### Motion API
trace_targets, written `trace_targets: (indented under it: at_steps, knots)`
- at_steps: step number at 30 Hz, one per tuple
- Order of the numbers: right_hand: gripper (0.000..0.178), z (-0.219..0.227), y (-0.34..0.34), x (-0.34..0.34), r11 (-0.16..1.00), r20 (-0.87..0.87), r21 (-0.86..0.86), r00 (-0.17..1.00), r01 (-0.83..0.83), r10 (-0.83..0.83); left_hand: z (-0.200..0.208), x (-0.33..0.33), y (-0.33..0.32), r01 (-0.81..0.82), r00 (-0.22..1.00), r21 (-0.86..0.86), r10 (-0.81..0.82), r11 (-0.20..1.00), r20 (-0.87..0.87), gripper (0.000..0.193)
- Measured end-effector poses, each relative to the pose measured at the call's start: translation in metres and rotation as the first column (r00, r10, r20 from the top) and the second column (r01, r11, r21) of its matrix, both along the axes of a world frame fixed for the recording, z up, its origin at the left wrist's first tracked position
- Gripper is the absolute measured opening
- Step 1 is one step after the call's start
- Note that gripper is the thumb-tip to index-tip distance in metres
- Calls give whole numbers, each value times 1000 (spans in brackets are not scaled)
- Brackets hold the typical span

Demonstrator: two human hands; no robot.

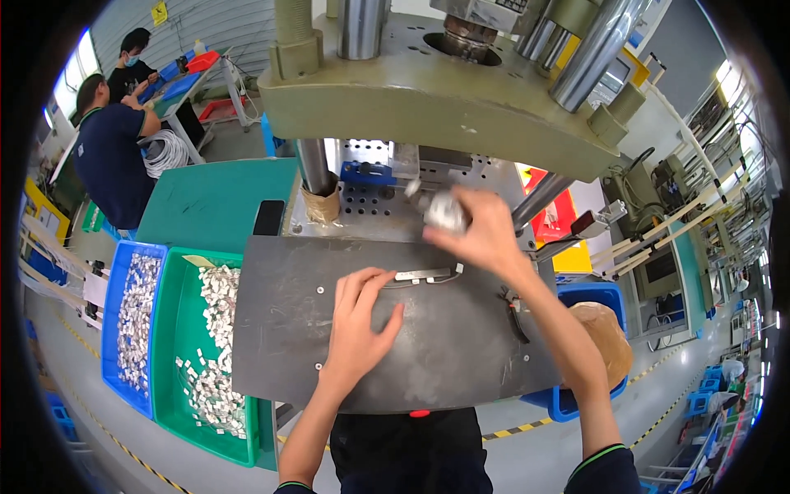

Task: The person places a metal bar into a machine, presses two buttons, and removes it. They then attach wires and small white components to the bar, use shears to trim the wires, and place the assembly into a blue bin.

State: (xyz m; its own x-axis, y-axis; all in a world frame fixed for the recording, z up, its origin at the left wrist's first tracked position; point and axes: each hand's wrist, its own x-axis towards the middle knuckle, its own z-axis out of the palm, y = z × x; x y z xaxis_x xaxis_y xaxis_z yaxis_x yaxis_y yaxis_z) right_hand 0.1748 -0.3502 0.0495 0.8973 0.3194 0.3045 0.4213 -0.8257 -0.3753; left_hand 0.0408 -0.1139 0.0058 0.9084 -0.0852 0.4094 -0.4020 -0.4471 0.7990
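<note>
**Press over the top of the frame; one strip on the bench, one piece in hand**

Olive press (436,115), steel pillars, fills the top of the frame, close to the camera. Its perforated bed (366,206) shows beneath, upper centre.

Dark bench (444,354) across the centre. Strip (421,274) lies flat on it, mid-frame, pale, thin cable alongside, small white block (459,268) at its right end.

Hands: left hand (362,321) loosely spread, thumb well apart, nothing gripped; index fingertip at the strip's left end, seemingly touching. Right hand (491,235) raised at upper centre, thumb and fingers closed on a silvery piece (445,214); too blurred to identify.

Progress, my reading: mid-cycle. Strip is laid out but not fastened to anything visible; silvery piece is off the bench, in the fingers. Whether the strip is finished or waiting, cannot tell.

Lower left: blue bin (130,398) and green bin (183,309), both holding many small white parts (220,309). Plenty left in quantity, if those are stock; could equally be output. Nothing here settles it.

Pliers (516,317) on the bench, right of centre, unheld. Phone (269,217) left of the press. Blue tub (615,300) at right, brown liner (601,329) inside.
</note>
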Motion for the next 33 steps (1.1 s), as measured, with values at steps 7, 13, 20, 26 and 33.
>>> trace_targets:
  at_steps: [7, 13, 20, 26, 33]
  knots:
    - [64, -39, -4, -129, 947, 150, 86, 944, -310, 295, -24, -27, -9, 263, 963, 185, -270, 947, 16, 63]
    - [71, -43, -10, -136, 931, 245, -36, 900, -363, 361, -35, -16, -9, 254, 952, 256, -288, 933, 106, 55]
    - [65, -22, -56, -101, 998, 169, 60, 985, -36, 25, -34, -8, -3, 220, 965, 282, -250, 934, 77, 56]
    - [64, -61, -112, -67, 970, 80, 121, 971, 213, -223, -32, -5, -4, 133, 987, 275, -153, 952, 54, 55]
    - [34, -55, -29, -127, 987, 79, 134, 994, -88, 78, -21, 0, -6, 142, 981, 284, -173, 948, 86, 34]
